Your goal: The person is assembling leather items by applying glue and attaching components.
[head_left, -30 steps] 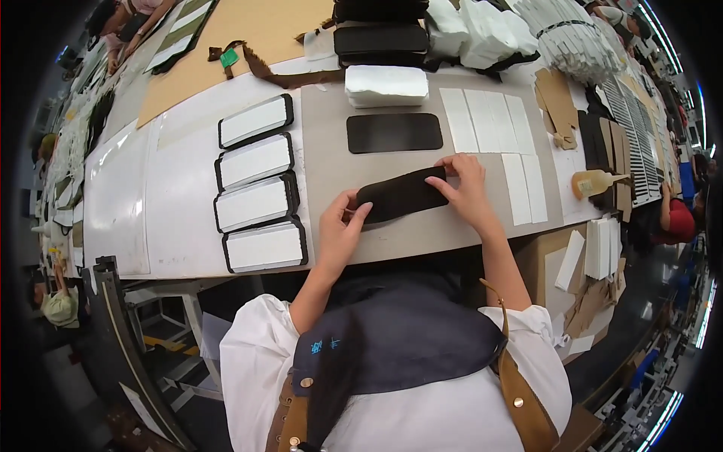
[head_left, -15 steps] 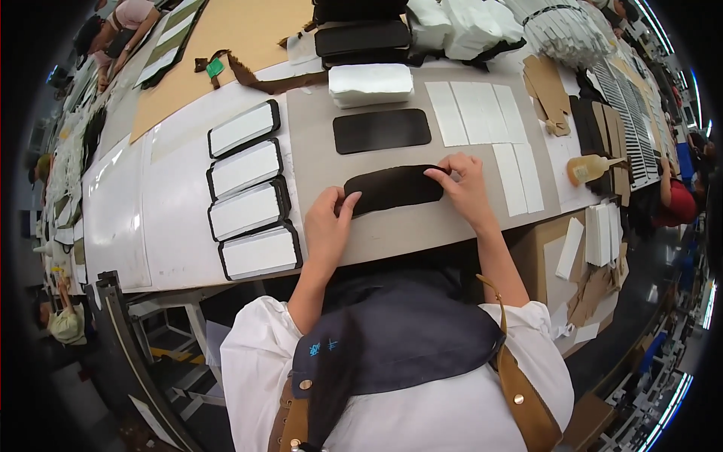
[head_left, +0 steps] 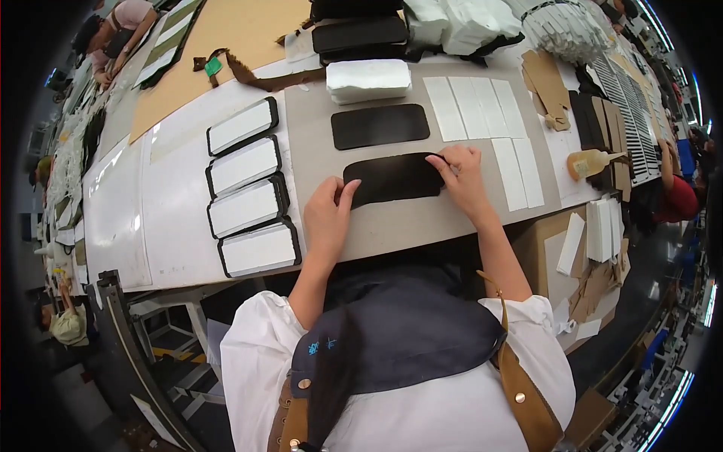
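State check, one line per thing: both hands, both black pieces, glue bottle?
left hand: flat, pressing near black rounded piece's left end
right hand: fingertips on its right end
near black rounded piece: flat on grey mat
far black rounded piece: flat, untouched
amber glue bottle: lying sideways

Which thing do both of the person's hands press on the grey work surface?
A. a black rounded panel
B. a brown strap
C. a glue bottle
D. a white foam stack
A: the left hand and right hand rest on opposite ends of the black rounded panel, flat on the grey work surface.
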Motion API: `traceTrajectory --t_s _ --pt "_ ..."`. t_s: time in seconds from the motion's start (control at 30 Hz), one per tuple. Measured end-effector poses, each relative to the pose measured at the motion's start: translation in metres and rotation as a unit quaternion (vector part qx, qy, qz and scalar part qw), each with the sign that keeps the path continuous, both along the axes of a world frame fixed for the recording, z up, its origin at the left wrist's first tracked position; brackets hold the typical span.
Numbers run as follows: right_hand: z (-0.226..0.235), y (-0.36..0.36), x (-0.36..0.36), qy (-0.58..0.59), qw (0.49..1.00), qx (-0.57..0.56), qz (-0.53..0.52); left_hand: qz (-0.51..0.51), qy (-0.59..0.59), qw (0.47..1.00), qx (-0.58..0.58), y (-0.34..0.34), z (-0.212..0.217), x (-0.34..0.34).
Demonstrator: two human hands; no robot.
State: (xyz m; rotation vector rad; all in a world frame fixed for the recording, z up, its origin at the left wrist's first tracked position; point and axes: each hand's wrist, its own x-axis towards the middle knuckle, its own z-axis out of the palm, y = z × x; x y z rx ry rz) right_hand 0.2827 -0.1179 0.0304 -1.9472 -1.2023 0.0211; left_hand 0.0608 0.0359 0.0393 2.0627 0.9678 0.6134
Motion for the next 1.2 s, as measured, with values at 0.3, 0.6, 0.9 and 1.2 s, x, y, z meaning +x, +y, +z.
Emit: traceTrajectory --t_s 0.3,0.6,0.9,1.2 --pt "0.015 0.022 0.0 -0.13 0.99 0.061 -0.004 0.006 -0.032 0.995 0.091 0.01 -0.01 0.022" --pt "0.028 -0.018 -0.031 0.097 0.992 0.083 -0.015 0.013 -0.129 0.986 0.104 0.007 0.0 0.0" --pt "0.012 -0.036 -0.052 0.01 0.991 -0.111 -0.069 -0.08 0.107 0.986 0.1 -0.005 0.004 -0.027" --pt "0.008 -0.028 -0.047 -0.058 0.986 -0.121 -0.099 -0.083 0.123 0.982 0.114 -0.002 0.005 -0.021"
